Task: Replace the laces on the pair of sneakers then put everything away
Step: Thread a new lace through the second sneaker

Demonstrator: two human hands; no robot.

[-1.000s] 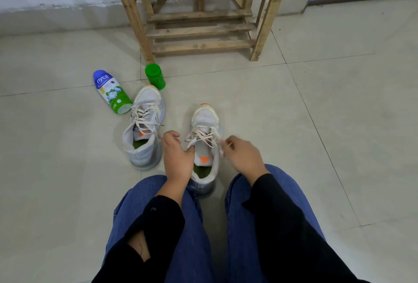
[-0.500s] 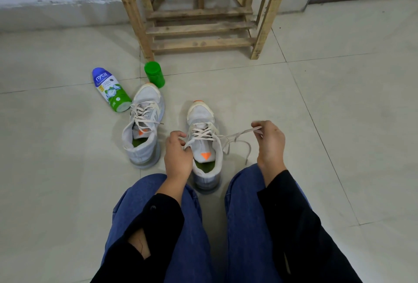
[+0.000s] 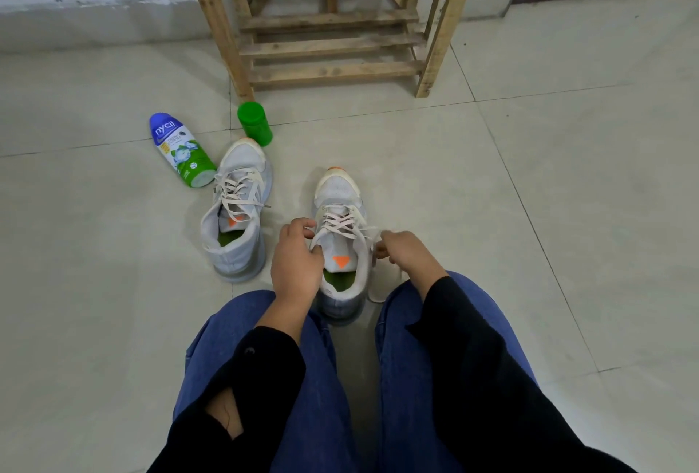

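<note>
Home entryway, tiled floor, wooden shoe rack

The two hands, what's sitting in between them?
The nearer sneaker sits between the left hand and right hand, its laces reaching both, as the head view shows.

Soft, even daylight — faint shadows, wide-angle edge bending.

Two sneakers; one bottle (lying down); one green jar; one rack.
</note>
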